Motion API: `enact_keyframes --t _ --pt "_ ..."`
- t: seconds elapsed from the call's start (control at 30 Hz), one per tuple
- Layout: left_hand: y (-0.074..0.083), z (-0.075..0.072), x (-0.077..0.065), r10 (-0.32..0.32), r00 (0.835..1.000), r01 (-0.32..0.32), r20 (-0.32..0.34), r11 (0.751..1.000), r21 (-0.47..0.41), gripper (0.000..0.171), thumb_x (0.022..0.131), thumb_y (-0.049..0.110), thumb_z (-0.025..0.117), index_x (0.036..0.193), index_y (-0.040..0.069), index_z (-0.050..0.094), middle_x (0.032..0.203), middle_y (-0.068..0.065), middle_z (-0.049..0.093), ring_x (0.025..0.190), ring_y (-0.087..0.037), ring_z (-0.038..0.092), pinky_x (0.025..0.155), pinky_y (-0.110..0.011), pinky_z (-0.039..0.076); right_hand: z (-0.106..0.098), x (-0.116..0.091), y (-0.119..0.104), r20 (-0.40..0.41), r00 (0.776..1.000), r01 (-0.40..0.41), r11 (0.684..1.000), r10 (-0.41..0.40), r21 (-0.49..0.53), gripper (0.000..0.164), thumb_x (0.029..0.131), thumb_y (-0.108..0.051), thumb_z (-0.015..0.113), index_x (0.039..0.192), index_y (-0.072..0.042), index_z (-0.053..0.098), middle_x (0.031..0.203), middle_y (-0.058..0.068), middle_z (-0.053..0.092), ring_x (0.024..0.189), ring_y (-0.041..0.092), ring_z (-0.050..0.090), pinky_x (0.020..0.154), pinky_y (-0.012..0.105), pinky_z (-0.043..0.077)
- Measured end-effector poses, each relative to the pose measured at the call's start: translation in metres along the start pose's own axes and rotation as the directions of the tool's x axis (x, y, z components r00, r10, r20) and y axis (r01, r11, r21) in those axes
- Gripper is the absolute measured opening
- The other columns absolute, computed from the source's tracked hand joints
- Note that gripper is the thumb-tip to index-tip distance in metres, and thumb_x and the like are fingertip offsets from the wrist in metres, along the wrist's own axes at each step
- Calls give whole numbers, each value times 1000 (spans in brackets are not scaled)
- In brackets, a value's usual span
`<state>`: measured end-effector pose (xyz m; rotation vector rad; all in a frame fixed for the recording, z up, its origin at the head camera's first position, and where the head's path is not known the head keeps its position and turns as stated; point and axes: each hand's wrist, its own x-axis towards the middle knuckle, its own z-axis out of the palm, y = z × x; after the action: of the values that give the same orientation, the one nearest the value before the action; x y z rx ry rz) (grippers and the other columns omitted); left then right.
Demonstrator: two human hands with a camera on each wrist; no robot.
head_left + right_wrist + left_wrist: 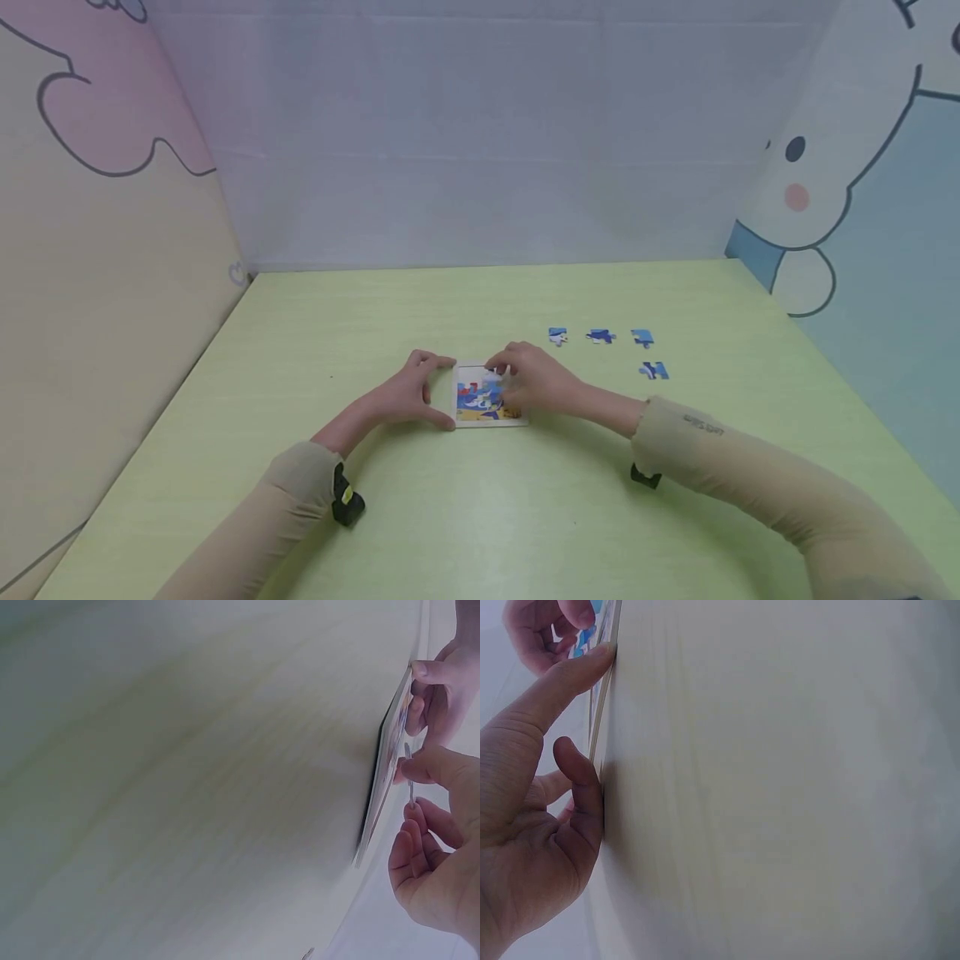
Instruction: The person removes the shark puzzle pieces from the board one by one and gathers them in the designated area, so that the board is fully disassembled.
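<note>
A small jigsaw puzzle board [491, 423] with a pale frame lies on the table, partly filled with a blue and yellow picture. My left hand [405, 393] holds its left side, thumb at the near corner and forefinger at the far one. In the left wrist view the thumb [592, 664] presses against the board's edge. Over the board's right part, my right hand [542, 382] pinches a puzzle piece [410, 772] between thumb and fingertips. That piece appears edge-on in the right wrist view, close above the board; its printed side is mostly hidden.
Several loose puzzle pieces lie right of the board: a blue and white one [557, 335], a dark blue one [600, 336], a light blue one [642, 337], and another [655, 370] nearer. A pale cloth wall [480, 167] stands behind the yellow-green table [465, 517].
</note>
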<state>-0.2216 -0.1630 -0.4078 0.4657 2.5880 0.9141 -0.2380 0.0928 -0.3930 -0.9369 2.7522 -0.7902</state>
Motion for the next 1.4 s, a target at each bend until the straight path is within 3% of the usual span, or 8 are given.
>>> enact_keyframes --t 0.27,0.87,1.4 --pt "-1 0 -1 -8 1000 8 -6 1000 10 98 70 38 89 151 19 37 142 -12 29 79 -17 47 70 -27 39 -6 -10 10 -34 999 12 999 -13 -35 44 81 -13 77 124 -15 68 110 1 66 105 19 56 93 38 48" --pt "-4 -1 -2 1 1000 -1 -15 1000 26 98 70 39 89 151 19 37 142 -12 30 76 -16 47 68 -26 39 -20 -37 54 -138 990 4 996 -16 -85 45 79 -11 77 123 -10 68 106 4 68 102 21 60 87 38 49" --pt "-4 -1 -1 -2 1000 3 -14 1000 15 99 70 38 89 151 19 37 142 -12 29 77 -16 47 68 -26 39 -41 -63 99 -158 987 8 991 -29 -132 43 80 -9 76 122 -7 69 104 6 70 102 26 59 89 44 48"
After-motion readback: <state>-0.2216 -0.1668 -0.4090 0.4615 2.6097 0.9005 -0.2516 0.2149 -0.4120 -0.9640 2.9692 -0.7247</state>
